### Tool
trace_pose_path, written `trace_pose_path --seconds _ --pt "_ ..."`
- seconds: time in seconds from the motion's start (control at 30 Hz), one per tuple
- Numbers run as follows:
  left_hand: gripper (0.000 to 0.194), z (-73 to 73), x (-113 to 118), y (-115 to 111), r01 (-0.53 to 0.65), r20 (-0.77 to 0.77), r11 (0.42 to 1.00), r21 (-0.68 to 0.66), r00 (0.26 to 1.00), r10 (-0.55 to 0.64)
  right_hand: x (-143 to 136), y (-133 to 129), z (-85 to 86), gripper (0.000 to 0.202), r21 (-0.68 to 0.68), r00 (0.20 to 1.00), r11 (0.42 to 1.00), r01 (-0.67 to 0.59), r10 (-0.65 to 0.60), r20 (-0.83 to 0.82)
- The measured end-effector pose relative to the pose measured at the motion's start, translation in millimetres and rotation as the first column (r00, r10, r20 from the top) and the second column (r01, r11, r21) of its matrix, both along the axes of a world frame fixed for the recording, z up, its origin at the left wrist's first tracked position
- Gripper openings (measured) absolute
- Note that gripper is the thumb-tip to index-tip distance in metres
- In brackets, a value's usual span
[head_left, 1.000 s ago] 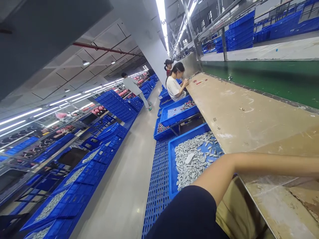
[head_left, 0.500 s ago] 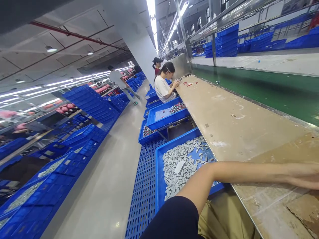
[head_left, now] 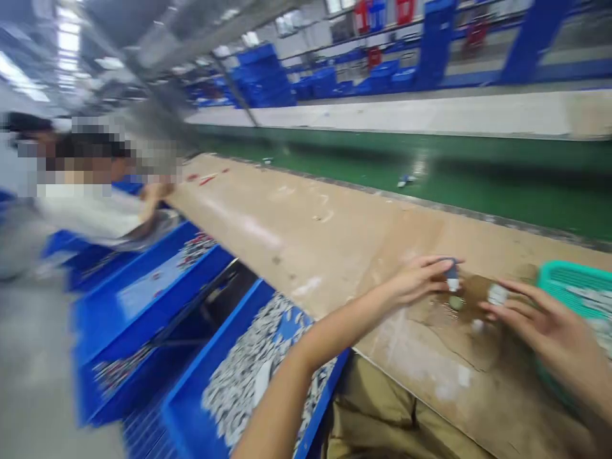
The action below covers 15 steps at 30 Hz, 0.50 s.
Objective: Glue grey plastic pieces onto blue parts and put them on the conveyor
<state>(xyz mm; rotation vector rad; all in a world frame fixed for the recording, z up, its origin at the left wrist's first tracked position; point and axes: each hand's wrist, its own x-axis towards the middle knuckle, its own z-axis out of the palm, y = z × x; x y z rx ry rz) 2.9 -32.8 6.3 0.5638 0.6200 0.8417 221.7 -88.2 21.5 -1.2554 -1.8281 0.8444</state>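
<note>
My left hand (head_left: 421, 280) is over the worktable (head_left: 296, 248), its fingers closed on a small dark grey and white piece (head_left: 452, 274). To its right, my right hand (head_left: 545, 322) pinches a small white piece (head_left: 498, 294) between thumb and fingers. The two pieces are apart. Below the left fingertips is a small round greenish object (head_left: 456, 303), and a little white bit (head_left: 477, 326) shows under the right hand. Blur hides the details of these parts.
A green basket (head_left: 549, 280) with white pieces stands at the right. Beside the table are a blue tray (head_left: 184, 408) of grey pieces and another blue tray (head_left: 95, 319). Beyond runs a green conveyor belt (head_left: 344, 166). A co-worker (head_left: 95, 210) sits at the left.
The view has swung right and toward the table. Both hands now show with small pieces held; before, only my left arm and part of its blurred hand were visible.
</note>
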Motion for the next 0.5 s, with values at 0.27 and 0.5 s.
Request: trace_pose_path --seconds 0.27,0.5 --pt "0.052 0.1 -1 -5 0.078 -0.28 0.958 0.276 0.96 0.002 -17 1 17.6 0.041 -0.224 0.932 0.973 0.054 -0.13 -0.339" --pt "0.047 6.3 2 -10 0.086 -0.341 0.915 0.393 0.938 0.058 -18 -4 7.1 0.021 0.027 0.979 0.986 0.167 -0.162 -0.127"
